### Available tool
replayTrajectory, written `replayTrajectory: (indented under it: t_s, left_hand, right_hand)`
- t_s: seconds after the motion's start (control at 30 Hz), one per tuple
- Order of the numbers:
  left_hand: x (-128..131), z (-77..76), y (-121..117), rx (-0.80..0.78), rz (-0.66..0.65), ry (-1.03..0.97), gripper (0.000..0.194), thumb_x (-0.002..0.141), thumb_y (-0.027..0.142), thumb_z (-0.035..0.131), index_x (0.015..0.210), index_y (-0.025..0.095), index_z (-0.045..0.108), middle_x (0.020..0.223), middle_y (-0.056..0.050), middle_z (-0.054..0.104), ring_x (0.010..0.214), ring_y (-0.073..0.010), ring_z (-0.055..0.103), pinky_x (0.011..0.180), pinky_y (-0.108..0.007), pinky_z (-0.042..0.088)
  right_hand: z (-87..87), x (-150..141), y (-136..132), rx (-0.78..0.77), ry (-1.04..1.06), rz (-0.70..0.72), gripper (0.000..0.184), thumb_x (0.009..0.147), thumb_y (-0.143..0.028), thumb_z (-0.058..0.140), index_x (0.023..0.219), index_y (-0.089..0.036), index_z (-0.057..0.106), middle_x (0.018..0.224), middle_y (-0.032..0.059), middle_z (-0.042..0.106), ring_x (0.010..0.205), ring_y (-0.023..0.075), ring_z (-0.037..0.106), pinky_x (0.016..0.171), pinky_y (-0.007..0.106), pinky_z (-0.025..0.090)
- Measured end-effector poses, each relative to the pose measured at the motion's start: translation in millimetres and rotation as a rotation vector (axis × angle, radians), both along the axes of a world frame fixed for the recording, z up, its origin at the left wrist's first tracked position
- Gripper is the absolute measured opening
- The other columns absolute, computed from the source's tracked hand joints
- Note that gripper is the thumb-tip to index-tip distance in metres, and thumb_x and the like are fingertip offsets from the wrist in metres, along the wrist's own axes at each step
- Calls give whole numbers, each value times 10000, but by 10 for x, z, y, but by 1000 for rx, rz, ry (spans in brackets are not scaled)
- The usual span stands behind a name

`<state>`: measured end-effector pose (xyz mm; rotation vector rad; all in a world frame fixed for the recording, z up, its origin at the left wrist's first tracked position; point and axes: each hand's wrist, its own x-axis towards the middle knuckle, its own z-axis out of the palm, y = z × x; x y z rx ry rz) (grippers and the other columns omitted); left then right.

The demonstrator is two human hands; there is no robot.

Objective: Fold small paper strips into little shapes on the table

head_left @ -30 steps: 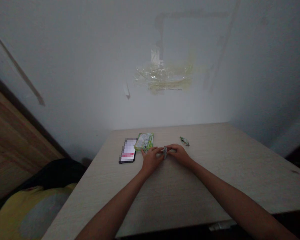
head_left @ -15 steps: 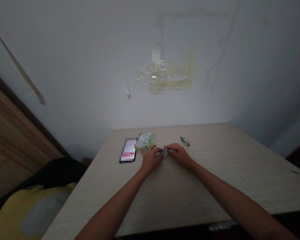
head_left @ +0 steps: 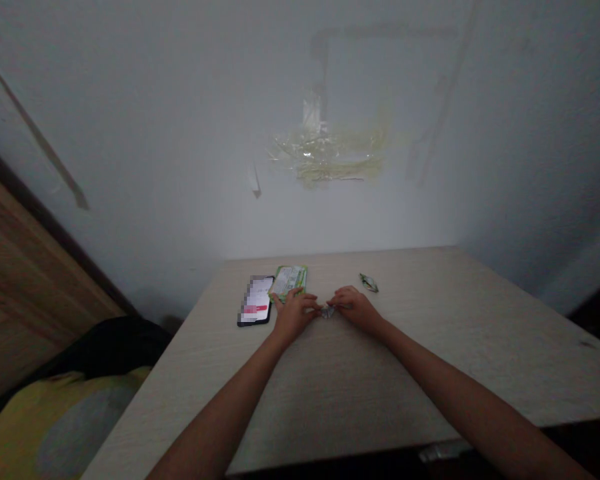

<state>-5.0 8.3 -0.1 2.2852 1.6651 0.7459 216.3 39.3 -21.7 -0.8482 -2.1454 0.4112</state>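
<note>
Between my two hands is a small greyish-white folded piece (head_left: pixel 327 311), paper or wrapper, pinched just above the table. My left hand (head_left: pixel 296 315) grips its left side with thumb and fingertips. On the opposite side, the fingertips of my right hand (head_left: pixel 355 307) close on it, hiding part of its shape. A green and white printed packet or sheet (head_left: pixel 291 279) lies flat just behind my left hand. Beyond my right hand rests a small pointed, folded green and white piece (head_left: pixel 369 283), apart from the fingers.
A phone (head_left: pixel 256 301) with a lit screen lies left of the green packet. The pale wooden table (head_left: pixel 430 320) meets a taped, stained wall (head_left: pixel 205 133) at the back. At lower left, a yellow and grey cushion-like thing (head_left: pixel 70 420) sits beside the table.
My left hand has shifted slightly left and tilted. The small piece, upright before, now looks flatter and lower between my fingers. My right hand has barely moved.
</note>
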Motion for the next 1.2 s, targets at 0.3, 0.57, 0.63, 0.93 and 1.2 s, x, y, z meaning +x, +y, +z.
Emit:
replayTrajectory:
  t_s: [0.3,0.57,0.63,0.93,1.2]
  left_hand:
    - [-42,61,-32,9,-36,86,182,858,486,594,840,390,747,1252,50,661,1339,-316,390,1034,-767,-118]
    - [115,77,-141,19,22,74,174,815,489,650,896,347,710,1229,18,671,1344,-328,381,1015,-797,-77]
    - [116,81,-147,10,28,74,184,811,492,655,902,341,708,1232,11,668,1347,-330,375,1016,-794,-79]
    - [92,40,-116,56,52,57,177,805,467,672,936,355,713,1234,11,665,1335,-314,386,1033,-770,-118]
    - [111,2,-120,95,131,103,168,864,435,599,889,360,748,1235,0,669,1328,-316,396,1079,-728,-108]
  right_hand:
    - [27,26,5,23,-53,82,240,807,-99,615,879,-275,761,908,24,751,1057,224,593,968,410,437]
    - [60,28,-17,102,-157,172,342,793,-22,566,918,-274,760,974,35,726,1092,218,558,971,403,431]
    - [60,26,-33,90,-144,164,334,805,-33,564,929,-274,758,975,39,720,1090,213,562,970,399,432]
    - [60,54,-41,21,-15,62,158,833,-212,636,927,-254,755,962,55,722,997,213,619,936,389,460]
    - [123,5,-115,55,-60,108,152,865,-260,615,897,-254,764,957,68,723,980,211,625,922,383,461]
